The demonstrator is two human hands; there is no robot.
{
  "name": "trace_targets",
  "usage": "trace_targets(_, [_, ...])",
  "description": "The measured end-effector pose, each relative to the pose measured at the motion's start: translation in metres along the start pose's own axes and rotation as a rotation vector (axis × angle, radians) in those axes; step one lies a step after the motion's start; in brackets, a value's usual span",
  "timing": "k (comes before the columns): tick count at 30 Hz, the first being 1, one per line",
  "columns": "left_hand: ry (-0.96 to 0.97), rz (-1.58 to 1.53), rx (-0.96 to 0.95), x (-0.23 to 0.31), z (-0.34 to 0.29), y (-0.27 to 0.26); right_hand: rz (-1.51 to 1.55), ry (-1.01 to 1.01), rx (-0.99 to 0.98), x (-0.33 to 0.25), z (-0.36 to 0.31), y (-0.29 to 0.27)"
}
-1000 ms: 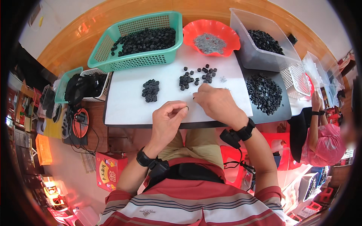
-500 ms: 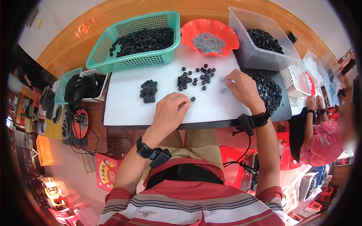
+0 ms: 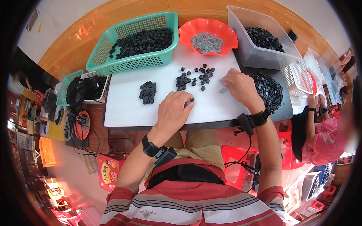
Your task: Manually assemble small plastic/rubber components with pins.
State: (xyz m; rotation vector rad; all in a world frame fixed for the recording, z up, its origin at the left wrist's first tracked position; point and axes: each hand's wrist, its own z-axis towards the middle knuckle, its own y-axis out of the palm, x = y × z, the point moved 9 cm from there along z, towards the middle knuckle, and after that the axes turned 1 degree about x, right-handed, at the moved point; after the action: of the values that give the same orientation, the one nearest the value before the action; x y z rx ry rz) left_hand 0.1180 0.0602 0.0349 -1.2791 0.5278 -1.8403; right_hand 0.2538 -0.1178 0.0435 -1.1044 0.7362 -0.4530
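My left hand [image 3: 174, 109] is closed near the front of the white tabletop, its thumb and fingertips at a small black knob-like part [image 3: 192, 100]. My right hand [image 3: 243, 89] has its fingers drawn together at a few thin silvery pins [image 3: 223, 90] lying on the white surface; whether a pin is between the fingertips is hidden. Beyond the hands lie loose black knob parts [image 3: 183, 81] in a scattered group. A tight cluster of similar black parts [image 3: 148, 92] sits to the left.
Along the back stand a green basket [image 3: 130, 66] of black parts, a red scalloped bowl [image 3: 184, 33] of silvery pins, and a clear bin [image 3: 260, 56] of black pieces. A pile of small black pieces [image 3: 268, 92] lies right. Another person's hands [image 3: 316, 101] are at far right.
My left hand has moved slightly right and its fingertips have reached the lone black part. My right fingers have drawn closer together and down by the pins.
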Motion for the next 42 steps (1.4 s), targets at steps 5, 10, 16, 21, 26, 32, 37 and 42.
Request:
trace_targets(5, [0.012, -0.018, 0.020, -0.001, 0.001, 0.001, -0.017, -0.044, 0.003, -0.004, -0.001, 0.000])
trace_targets(10, [0.021, -0.030, 0.027, 0.002, 0.001, 0.002, -0.028, -0.071, 0.028, -0.004, 0.000, -0.002])
trace_targets(16, [0.018, -0.045, 0.036, 0.002, 0.000, 0.001, 0.016, -0.108, 0.030, -0.004, 0.001, -0.001])
trace_targets(21, [0.094, -0.095, 0.090, 0.008, 0.000, -0.001, -0.057, -0.106, -0.042, -0.007, 0.002, 0.003])
trace_targets(26, [0.154, -0.119, 0.134, 0.015, 0.000, -0.006, -0.093, -0.123, -0.047, -0.010, -0.002, 0.003])
trace_targets(32, [0.185, -0.155, 0.180, 0.022, 0.000, -0.011, -0.138, -0.143, -0.033, -0.012, -0.007, 0.006])
trace_targets(37, [0.183, -0.161, 0.186, 0.025, 0.000, -0.012, -0.123, -0.156, -0.016, -0.011, -0.008, 0.003])
trace_targets(42, [0.185, -0.236, 0.198, 0.028, 0.000, -0.012, 0.000, -0.143, 0.026, -0.001, -0.010, 0.001])
